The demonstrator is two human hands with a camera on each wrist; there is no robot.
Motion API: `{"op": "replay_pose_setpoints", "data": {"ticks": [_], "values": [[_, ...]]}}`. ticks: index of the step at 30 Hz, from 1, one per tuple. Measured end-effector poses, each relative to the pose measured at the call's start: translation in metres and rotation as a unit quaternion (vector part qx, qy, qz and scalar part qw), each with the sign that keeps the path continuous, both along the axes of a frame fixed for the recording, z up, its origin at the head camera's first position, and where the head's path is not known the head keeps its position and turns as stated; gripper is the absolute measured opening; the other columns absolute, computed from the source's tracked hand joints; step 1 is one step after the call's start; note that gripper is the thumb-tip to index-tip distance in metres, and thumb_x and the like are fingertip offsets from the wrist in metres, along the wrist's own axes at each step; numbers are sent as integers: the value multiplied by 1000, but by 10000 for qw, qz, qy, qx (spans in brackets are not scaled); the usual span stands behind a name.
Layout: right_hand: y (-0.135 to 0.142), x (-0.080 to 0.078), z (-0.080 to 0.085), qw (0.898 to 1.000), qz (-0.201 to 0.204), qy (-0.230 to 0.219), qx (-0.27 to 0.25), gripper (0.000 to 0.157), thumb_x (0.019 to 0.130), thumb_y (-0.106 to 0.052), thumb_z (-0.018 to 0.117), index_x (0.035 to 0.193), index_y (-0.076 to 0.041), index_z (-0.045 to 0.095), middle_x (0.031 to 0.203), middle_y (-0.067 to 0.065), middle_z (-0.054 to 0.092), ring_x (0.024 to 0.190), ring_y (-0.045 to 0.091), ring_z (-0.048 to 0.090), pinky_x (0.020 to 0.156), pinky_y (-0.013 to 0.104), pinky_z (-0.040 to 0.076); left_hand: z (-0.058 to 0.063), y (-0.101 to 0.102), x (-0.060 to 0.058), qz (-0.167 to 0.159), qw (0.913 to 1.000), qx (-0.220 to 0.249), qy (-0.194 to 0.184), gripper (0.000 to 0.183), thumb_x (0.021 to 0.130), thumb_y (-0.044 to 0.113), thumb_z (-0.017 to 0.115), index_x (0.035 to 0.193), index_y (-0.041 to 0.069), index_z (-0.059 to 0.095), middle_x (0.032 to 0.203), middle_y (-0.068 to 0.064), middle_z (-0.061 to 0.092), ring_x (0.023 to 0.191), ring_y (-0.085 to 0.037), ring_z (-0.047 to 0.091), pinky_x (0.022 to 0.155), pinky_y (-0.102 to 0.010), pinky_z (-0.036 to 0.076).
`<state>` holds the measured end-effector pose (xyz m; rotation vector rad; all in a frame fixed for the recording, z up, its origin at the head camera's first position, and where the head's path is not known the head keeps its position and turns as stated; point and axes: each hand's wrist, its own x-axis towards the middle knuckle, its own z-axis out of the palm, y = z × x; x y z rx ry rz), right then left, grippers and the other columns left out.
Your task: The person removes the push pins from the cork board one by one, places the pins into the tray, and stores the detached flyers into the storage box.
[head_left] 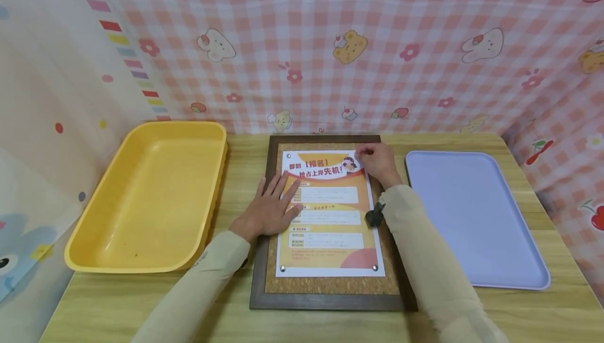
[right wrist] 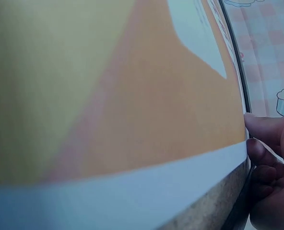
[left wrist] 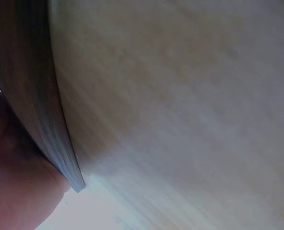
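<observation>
Cloth backdrop (head_left: 302, 78): pink check, printed with strawberries and animals; hung behind the table.

Table (head_left: 96, 306): wood-grain top, bearing all items below.

Yellow tub (head_left: 155, 201): deep, rounded corners; left of the board.

Purple tray (head_left: 476, 212): shallow, raised rim; right of the board, partly behind the right sleeve.

Corkboard (head_left: 330, 286): cork face, dark frame; lying flat between tub and tray. Best kept from sliding while pressure is on one corner.

Poster (head_left: 330, 227): printed sheet, orange and white, lying on the cork inside the frame and looking about square to it. To be kept flat, with no ripple running toward the top right corner.

Left hand (head_left: 269, 212): fingers spread, lying across the frame's left side and the sheet's left margin. A sound hold; light, even pressure should steady paper and board without dragging either.

Right hand (head_left: 379, 163): apart from the left, at the sheet's top right corner; fingers curled, thumb and forefinger tips close together. Whether they clamp a pin, the paper or nothing cannot be told. Fastening this corner seems the step in hand; a push straight down, just inside the edge, would serve best, a slanted one might tear or pull the sheet.

Pins, three visible: silver, at top left (head_left: 289, 156), bottom left and bottom right corners. The top left one gives the height to match.
</observation>
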<state>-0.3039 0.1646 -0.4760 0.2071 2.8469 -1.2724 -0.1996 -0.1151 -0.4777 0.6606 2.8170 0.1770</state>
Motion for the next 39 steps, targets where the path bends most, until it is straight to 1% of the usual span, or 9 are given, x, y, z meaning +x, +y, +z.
{"op": "replay_pose_setpoints", "data": {"ticks": [10,15,18,23,27,30,33,35,39], "values": [[-3,3,0,10000,15,-6,2,13,87,-10,59,89,-8,71,96,9,66,85,22,55,74,32,44,1,-2,2,45,10000,-48,-73,65,97,56,18,152,23,4,157,-8,-6,144,-26,-7,113,-52,-3],[-3,2,1,9999,44,51,-75,12,86,-9,59,88,-7,71,96,10,66,85,23,55,76,33,44,1,-3,0,14,10000,-23,-19,65,97,55,19,152,22,4,157,-9,-5,144,-27,-6,113,-52,-3],[-1,2,1,9998,18,53,-207,12,87,-11,60,90,-8,71,98,9,66,87,23,55,77,33,44,2,-4,1,-2,10000,13,-7,65,98,55,20,152,22,5,157,-9,-5,144,-28,-6,113,-52,-3],[5,4,0,9986,-57,54,-516,13,89,-13,59,95,-8,70,104,10,65,94,23,54,82,35,43,1,-3,2,-59,9999,88,-108,64,98,54,20,152,22,3,157,-9,-6,143,-27,-7,112,-52,-4],[9,5,1,9966,57,38,-818,13,89,-14,60,96,-7,70,106,11,65,96,23,55,84,35,42,-1,-1,3,-20,9999,33,-142,65,98,55,19,152,23,2,157,-9,-6,143,-27,-7,113,-52,-4],[12,5,3,9941,101,-117,-1077,15,91,-17,60,99,-8,69,105,9,64,92,21,54,78,33,43,-1,-1,3,17,9998,22,-173,65,98,55,19,151,23,1,157,-9,-6,143,-27,-8,112,-51,-5],[15,5,7,9903,37,-249,-1367,18,92,-20,60,103,-8,67,101,6,62,85,19,52,71,29,42,-1,-1,2,1,9999,10,-151,65,98,55,18,151,24,1,157,-9,-8,143,-27,-9,112,-51,-6],[18,7,10,9878,12,-270,-1535,20,92,-21,60,105,-7,66,98,5,60,82,19,51,68,28,42,-1,-1,1,-31,9999,9,-123,64,98,55,18,151,24,0,157,-8,-9,143,-27,-9,112,-51,-6],[25,11,17,9895,178,-159,-1423,22,92,-21,60,106,-5,65,100,6,60,86,18,50,73,29,42,0,-2,0,-54,9998,58,-202,64,98,55,18,151,25,-1,157,-8,-9,143,-26,-11,112,-51,-6]]}}
